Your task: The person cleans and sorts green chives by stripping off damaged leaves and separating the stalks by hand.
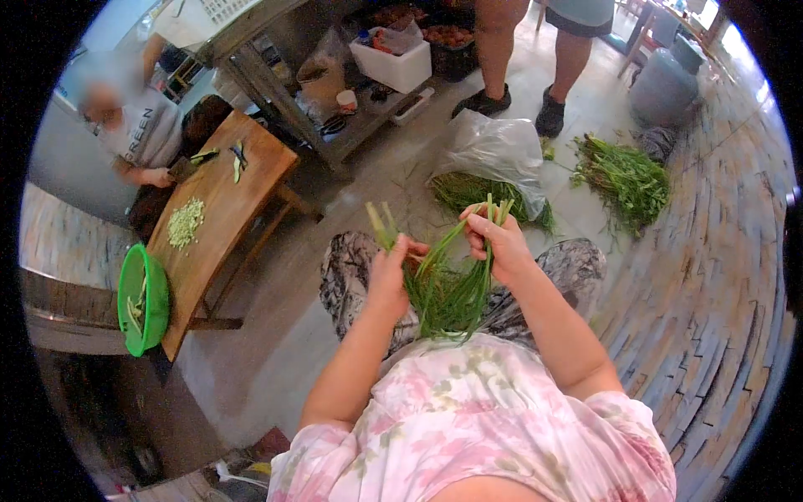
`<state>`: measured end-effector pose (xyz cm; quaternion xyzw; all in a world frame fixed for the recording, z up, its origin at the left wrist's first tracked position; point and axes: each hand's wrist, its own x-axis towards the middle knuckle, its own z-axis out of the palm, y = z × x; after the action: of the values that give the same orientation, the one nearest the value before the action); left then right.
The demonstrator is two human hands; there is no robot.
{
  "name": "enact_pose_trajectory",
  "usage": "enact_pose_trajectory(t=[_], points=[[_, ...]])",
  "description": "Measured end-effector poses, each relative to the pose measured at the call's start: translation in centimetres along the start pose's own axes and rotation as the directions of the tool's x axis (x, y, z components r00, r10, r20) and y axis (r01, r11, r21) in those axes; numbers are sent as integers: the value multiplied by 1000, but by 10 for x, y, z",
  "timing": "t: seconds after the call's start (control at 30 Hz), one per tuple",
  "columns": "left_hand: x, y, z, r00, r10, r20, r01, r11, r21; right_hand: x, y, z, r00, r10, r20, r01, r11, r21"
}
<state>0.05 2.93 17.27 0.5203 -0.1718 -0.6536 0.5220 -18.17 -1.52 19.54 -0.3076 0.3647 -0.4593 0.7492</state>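
Over my lap, my left hand [393,272] is closed round a bunch of stalks whose pale cut ends [381,226] stick up above the fingers. My right hand [499,244] pinches a bunch of long thin green herb stalks [452,301]; their ends rise past the fingertips and their leafy part droops between the two hands. Where the two bunches meet, I cannot tell one from the other. Just beyond my hands, a heap of similar greens [477,194] lies on the floor, partly under a clear plastic bag [493,151].
Leafy greens [623,182] lie on the floor at right, near a gas cylinder [667,84]. A person stands ahead. At left, another person's hand holds a knife by a wooden table [213,209] with chopped pieces [185,223] and a green basin [155,301]. A white box [391,65] sits on a shelf.
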Motion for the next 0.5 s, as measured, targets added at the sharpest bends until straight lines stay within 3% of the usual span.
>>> enact_pose_trajectory(t=[0.13,0.23,0.33,0.37,0.5], points=[[22,15,-33,973,155,-170,-162,986,-29,-5,-10,-13,1000,-13,27,13,1000,2],[19,34,-44,952,279,-129,-255,950,180,-8,-17,-13,998,-33,60,32,999,14],[1,43,-13,981,190,32,-189,920,344,-6,-14,-11,995,-13,101,15,1000,-15],[-1,41,-5,981,136,140,-172,940,294,-8,-15,-6,995,-2,96,5,999,-34],[-6,25,23,951,113,289,-211,917,337,-6,-8,-2,992,-10,124,25,993,-118]])
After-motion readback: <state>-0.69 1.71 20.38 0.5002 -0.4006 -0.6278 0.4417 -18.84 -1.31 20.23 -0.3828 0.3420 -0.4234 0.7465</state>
